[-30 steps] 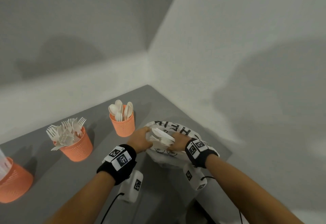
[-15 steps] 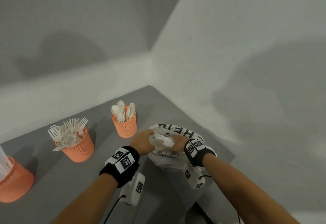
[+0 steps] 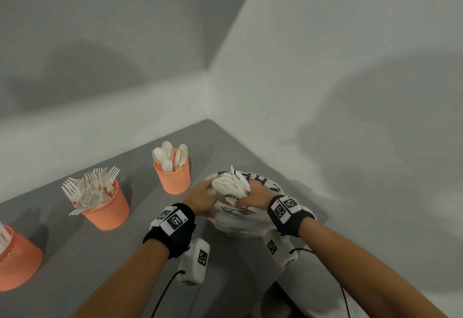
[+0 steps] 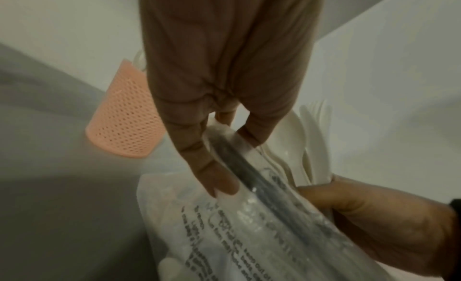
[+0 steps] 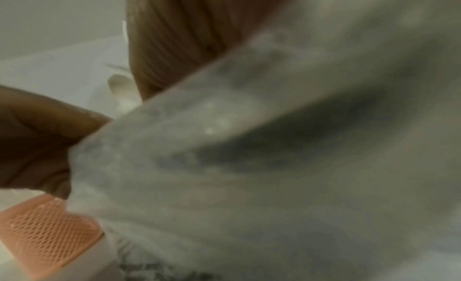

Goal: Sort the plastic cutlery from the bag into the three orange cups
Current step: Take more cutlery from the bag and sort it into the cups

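- The right hand (image 3: 253, 196) gripped a cutlery bundle (image 3: 231, 183) above the bag (image 3: 240, 222), handles toward the palm.
- The left hand (image 3: 200, 198) pinched the bag's edge, nearer the spoon cup (image 3: 172, 176).

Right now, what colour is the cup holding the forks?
Orange, with a fine mesh pattern of small holes. The fork cup shows best in the head view.

Black wristbands (image 3: 172, 230); white coded tags (image 3: 284, 207); cables (image 3: 162, 292)
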`<state>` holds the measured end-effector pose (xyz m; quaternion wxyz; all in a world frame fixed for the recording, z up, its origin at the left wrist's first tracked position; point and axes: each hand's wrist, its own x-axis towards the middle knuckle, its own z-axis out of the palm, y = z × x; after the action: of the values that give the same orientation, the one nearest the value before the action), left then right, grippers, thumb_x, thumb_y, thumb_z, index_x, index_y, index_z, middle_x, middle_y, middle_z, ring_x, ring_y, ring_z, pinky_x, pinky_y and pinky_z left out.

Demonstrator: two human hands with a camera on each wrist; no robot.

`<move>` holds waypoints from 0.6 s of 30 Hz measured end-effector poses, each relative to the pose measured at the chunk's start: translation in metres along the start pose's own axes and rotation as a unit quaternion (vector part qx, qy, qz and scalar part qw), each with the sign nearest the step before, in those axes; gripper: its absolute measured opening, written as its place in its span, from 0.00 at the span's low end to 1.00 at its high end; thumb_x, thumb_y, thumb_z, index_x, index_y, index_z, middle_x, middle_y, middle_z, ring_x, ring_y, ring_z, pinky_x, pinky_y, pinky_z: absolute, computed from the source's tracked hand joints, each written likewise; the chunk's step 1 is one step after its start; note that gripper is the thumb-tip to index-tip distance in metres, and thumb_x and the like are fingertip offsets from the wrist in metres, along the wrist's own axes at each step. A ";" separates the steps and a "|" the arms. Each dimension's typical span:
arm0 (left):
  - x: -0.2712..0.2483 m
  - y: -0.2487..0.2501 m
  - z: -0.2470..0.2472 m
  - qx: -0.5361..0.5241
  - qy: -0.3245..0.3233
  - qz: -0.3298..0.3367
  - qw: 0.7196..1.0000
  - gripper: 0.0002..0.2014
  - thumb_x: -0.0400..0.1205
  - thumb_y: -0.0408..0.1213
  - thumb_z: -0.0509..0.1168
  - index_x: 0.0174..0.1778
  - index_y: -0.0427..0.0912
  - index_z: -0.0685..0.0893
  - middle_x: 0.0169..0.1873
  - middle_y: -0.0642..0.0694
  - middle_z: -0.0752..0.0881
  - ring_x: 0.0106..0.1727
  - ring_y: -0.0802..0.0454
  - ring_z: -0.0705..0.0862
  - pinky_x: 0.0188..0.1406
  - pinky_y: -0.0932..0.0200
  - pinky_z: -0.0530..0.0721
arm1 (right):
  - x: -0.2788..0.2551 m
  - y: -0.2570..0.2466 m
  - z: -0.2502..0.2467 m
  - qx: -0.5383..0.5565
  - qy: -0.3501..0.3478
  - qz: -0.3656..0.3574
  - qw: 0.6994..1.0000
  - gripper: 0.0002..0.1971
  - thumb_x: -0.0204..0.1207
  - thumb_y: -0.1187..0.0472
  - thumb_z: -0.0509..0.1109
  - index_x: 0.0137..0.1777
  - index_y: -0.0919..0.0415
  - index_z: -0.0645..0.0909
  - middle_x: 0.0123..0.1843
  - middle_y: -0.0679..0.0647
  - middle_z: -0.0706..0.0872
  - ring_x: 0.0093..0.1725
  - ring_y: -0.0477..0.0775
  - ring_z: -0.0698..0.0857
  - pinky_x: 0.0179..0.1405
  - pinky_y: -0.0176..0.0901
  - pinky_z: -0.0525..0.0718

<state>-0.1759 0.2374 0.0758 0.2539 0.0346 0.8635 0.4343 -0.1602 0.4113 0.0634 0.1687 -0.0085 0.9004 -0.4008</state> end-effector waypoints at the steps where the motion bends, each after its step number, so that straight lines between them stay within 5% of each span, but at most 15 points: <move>1: 0.000 0.000 0.003 -0.053 -0.009 -0.005 0.999 0.25 0.79 0.24 0.58 0.73 0.40 0.70 0.58 0.40 0.79 0.43 0.42 0.85 0.34 0.55 0.90 | -0.001 -0.001 0.000 0.010 0.003 -0.007 1.000 0.10 0.69 0.68 0.74 0.49 0.59 0.79 0.39 0.52 0.83 0.38 0.52 0.81 0.41 0.44 0.81; 4: -0.004 0.003 0.009 -0.133 -0.024 -0.001 0.991 0.22 0.81 0.23 0.57 0.72 0.39 0.70 0.50 0.40 0.78 0.34 0.46 0.82 0.30 0.60 0.88 | -0.002 -0.002 0.001 0.000 0.039 -0.020 0.999 0.14 0.69 0.65 0.75 0.54 0.61 0.80 0.43 0.53 0.85 0.40 0.51 0.82 0.43 0.43 0.82; 7: -0.009 0.006 0.011 -0.171 -0.039 0.011 0.984 0.16 0.83 0.28 0.58 0.67 0.42 0.74 0.47 0.43 0.78 0.36 0.51 0.80 0.35 0.60 0.87 | -0.005 -0.006 -0.002 0.054 0.080 -0.010 0.995 0.08 0.69 0.65 0.75 0.42 0.57 0.78 0.32 0.49 0.80 0.28 0.46 0.79 0.29 0.36 0.78; 11: -0.013 0.006 0.003 -0.151 0.052 0.073 0.985 0.11 0.85 0.33 0.57 0.60 0.36 0.80 0.45 0.44 0.80 0.43 0.52 0.78 0.40 0.62 0.78 | -0.008 -0.031 -0.016 0.201 0.154 -0.034 0.967 0.11 0.74 0.68 0.72 0.34 0.55 0.76 0.24 0.48 0.77 0.17 0.39 0.76 0.20 0.31 0.77; 14: -0.022 0.005 -0.011 -0.249 0.151 0.090 0.952 0.11 0.85 0.33 0.55 0.53 0.36 0.83 0.38 0.46 0.80 0.37 0.54 0.78 0.33 0.65 0.80 | -0.004 -0.059 -0.023 0.314 0.197 -0.047 0.928 0.12 0.75 0.68 0.70 0.31 0.58 0.75 0.17 0.47 0.75 0.14 0.42 0.73 0.17 0.33 0.76; 16: -0.032 0.004 -0.022 -0.349 0.146 0.067 0.923 0.12 0.86 0.34 0.53 0.51 0.36 0.82 0.37 0.44 0.82 0.36 0.53 0.80 0.27 0.69 0.83 | -0.001 -0.080 -0.019 0.367 0.190 -0.060 0.909 0.16 0.76 0.69 0.68 0.27 0.60 0.72 0.14 0.46 0.73 0.14 0.42 0.73 0.16 0.32 0.74; 18: -0.044 -0.003 -0.030 -0.426 0.109 0.028 0.898 0.14 0.87 0.37 0.51 0.49 0.36 0.81 0.37 0.43 0.84 0.37 0.51 0.82 0.32 0.65 0.85 | 0.001 -0.101 -0.006 0.408 0.165 -0.083 0.894 0.17 0.77 0.69 0.66 0.27 0.60 0.72 0.14 0.46 0.73 0.15 0.42 0.73 0.17 0.32 0.74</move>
<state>-0.1511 0.2017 0.1064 0.1366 -0.1004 0.6168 0.7686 -0.1748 0.3469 0.1398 -0.0274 0.0526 0.6684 -0.7415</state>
